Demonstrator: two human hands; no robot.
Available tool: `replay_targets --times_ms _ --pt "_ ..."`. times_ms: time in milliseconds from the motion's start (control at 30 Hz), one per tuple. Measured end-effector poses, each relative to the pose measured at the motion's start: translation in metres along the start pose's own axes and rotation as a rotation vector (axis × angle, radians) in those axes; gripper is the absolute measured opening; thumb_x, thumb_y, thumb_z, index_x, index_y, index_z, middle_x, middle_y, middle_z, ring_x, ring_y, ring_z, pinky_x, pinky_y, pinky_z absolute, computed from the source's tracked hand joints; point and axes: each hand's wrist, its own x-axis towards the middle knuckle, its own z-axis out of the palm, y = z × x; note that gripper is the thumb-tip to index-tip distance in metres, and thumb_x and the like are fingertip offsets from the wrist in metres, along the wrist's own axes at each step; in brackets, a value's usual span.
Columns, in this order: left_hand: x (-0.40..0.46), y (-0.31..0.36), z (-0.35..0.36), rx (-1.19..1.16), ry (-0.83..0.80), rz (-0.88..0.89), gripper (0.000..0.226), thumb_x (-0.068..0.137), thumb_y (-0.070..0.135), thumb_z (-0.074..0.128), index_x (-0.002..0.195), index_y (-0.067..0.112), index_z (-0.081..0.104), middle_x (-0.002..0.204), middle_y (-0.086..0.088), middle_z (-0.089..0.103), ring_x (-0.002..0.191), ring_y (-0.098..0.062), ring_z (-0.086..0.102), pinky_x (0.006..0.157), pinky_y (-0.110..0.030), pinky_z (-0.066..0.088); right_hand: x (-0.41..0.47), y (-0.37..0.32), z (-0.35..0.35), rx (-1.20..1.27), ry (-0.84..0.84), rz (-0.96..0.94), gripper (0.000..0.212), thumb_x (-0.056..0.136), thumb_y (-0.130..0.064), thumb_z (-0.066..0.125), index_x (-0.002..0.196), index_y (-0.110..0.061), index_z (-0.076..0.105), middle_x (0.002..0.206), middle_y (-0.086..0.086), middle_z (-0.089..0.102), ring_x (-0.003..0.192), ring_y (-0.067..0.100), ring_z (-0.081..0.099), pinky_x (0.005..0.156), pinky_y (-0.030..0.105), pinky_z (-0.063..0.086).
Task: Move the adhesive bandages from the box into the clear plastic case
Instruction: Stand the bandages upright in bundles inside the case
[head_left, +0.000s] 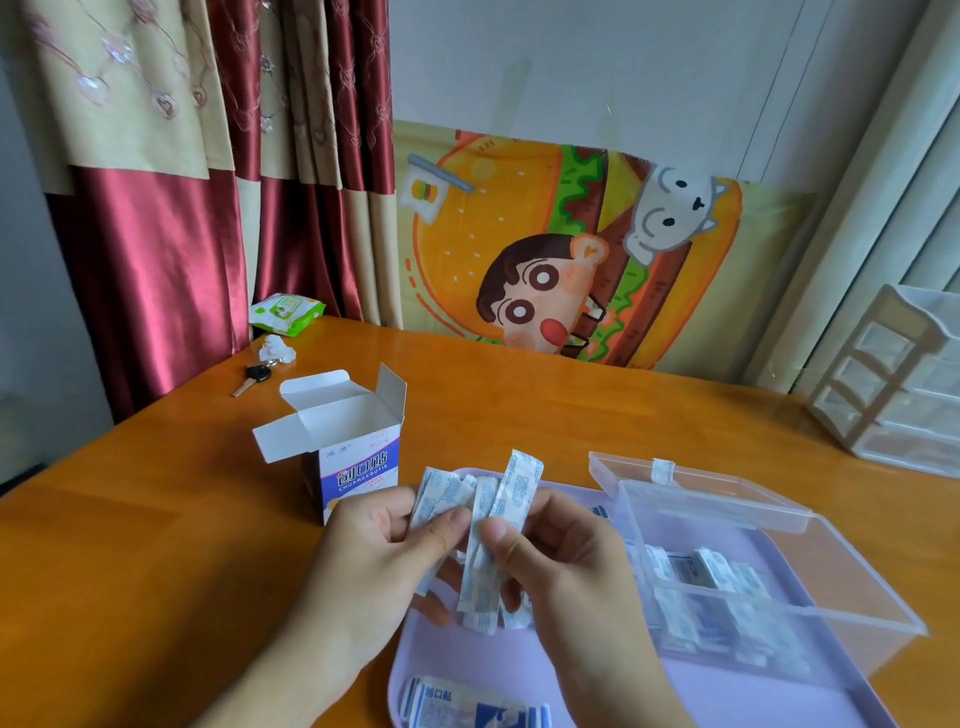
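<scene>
Both hands hold 1 loose bunch of adhesive bandages (483, 525) above the near-left part of the lilac tray (727, 691). Left hand (374, 551) has thumb on top and fingers curled under, pinching the left side of the fan; right hand (566, 556) pinches the right side the same way, thumb tip just beside the left thumb. Strips are splayed, some sticking up past the fingertips, some hanging below toward the tray. Judgement: the step in hand is squaring the bunch before it goes in the case. To do it well: tap the lower ends level, close the fan into a flat stack, keep both thumbs clamped so no strip slides out, then carry it right and lay it flat in a free compartment. A splayed bunch will probably snag on the case wall or a divider. Clear plastic case (769, 597) sits on the tray just right of the hands, lid (691, 483) hinged back and open; wrapped bandages already lie in its compartments. 1 more wrapped bundle (467, 706) lies on the tray near edge, not yet moved. Box (353, 457) stands upright on the bench (156, 545) behind the left hand, top flaps open; can't tell if any bandages remain inside. Key (252, 378) and wipes pack (284, 313) sit far back left, a small drawer unit (893, 379) far right.
</scene>
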Motion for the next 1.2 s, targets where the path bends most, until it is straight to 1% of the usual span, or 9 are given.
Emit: replay_targets --times_ms 100,200,333,400,600,767,867,1067,1200 --pt "-0.0006 0.0002 -0.0002 0.008 0.016 0.004 0.018 0.086 0.022 0.074 0.102 0.018 0.080 0.087 -0.011 0.080 0.071 -0.033 0.076 0.048 -0.035 0.057 0.0000 0.0018 0.0004 0.010 0.013 0.006 0.004 0.091 -0.005 0.074 0.091 -0.001 0.073 0.073 0.023 0.063 0.058 0.023 0.053 0.050 0.032 0.042" --pt "-0.0002 0.0009 -0.0010 0.016 0.014 0.023 0.017 0.085 0.022 0.076 0.102 0.021 0.080 0.086 -0.010 0.079 0.068 -0.031 0.076 0.046 -0.032 0.055 0.0000 0.0022 -0.0009 0.012 0.011 0.000 0.004 0.093 -0.006 0.073 0.090 -0.005 0.076 0.072 0.015 0.066 0.059 0.024 0.052 0.051 0.032 0.042" --pt "0.0012 -0.0015 -0.0025 0.009 -0.056 0.019 0.012 0.085 0.028 0.075 0.094 0.021 0.078 0.074 -0.008 0.074 0.054 -0.024 0.062 0.041 -0.026 0.042 -0.0022 0.0013 -0.0013 0.028 -0.007 0.014 0.008 0.095 -0.007 0.070 0.093 -0.007 0.078 0.073 0.015 0.065 0.060 0.023 0.049 0.052 0.032 0.042" --pt "0.0007 -0.0020 -0.0016 -0.006 -0.108 -0.022 0.017 0.088 0.033 0.072 0.093 0.016 0.074 0.067 -0.007 0.065 0.050 -0.019 0.052 0.041 -0.023 0.035 -0.0025 0.0014 -0.0013 0.025 -0.018 0.026 0.010 0.096 -0.009 0.069 0.094 -0.007 0.078 0.073 0.015 0.063 0.060 0.024 0.047 0.053 0.034 0.041" --pt "-0.0032 0.0013 0.0030 -0.109 -0.159 -0.109 0.023 0.099 0.036 0.059 0.087 0.020 0.073 0.073 -0.007 0.056 0.055 -0.014 0.043 0.046 -0.024 0.026 -0.0021 0.0028 -0.0012 0.028 0.019 0.023 0.008 0.095 -0.010 0.070 0.093 -0.006 0.076 0.077 0.023 0.064 0.061 0.026 0.047 0.055 0.038 0.039" --pt "-0.0033 -0.0015 0.0033 -0.011 -0.128 0.004 0.023 0.103 0.030 0.054 0.101 0.019 0.074 0.077 -0.010 0.071 0.058 -0.021 0.060 0.046 -0.029 0.043 -0.0017 0.0036 -0.0020 0.021 0.045 0.021 0.007 0.093 -0.010 0.073 0.090 -0.005 0.076 0.072 0.019 0.061 0.058 0.025 0.047 0.054 0.038 0.039" --pt "-0.0022 -0.0005 0.0019 0.032 -0.102 0.008 0.020 0.102 0.025 0.057 0.113 0.020 0.073 0.092 -0.009 0.079 0.075 -0.027 0.076 0.049 -0.033 0.054 -0.0020 0.0041 -0.0004 0.016 0.060 0.025 0.006 0.093 -0.009 0.073 0.090 -0.006 0.077 0.075 0.027 0.062 0.057 0.025 0.047 0.054 0.039 0.039" --pt "-0.0018 -0.0001 0.0018 -0.013 -0.109 -0.037 0.022 0.099 0.021 0.061 0.115 0.016 0.076 0.097 -0.011 0.080 0.082 -0.032 0.078 0.053 -0.037 0.060 -0.0028 0.0043 -0.0009 -0.031 0.074 0.032 0.009 0.094 -0.010 0.073 0.087 -0.009 0.079 0.079 0.032 0.062 0.059 0.023 0.048 0.057 0.038 0.040" --pt "-0.0003 -0.0025 0.0006 -0.052 -0.125 -0.049 0.026 0.102 0.020 0.056 0.117 0.012 0.075 0.105 -0.012 0.079 0.098 -0.032 0.077 0.082 -0.052 0.062 -0.0025 0.0031 -0.0034 -0.007 0.106 0.043 0.011 0.094 -0.009 0.072 0.086 -0.011 0.080 0.071 0.015 0.065 0.057 0.019 0.048 0.054 0.029 0.042"
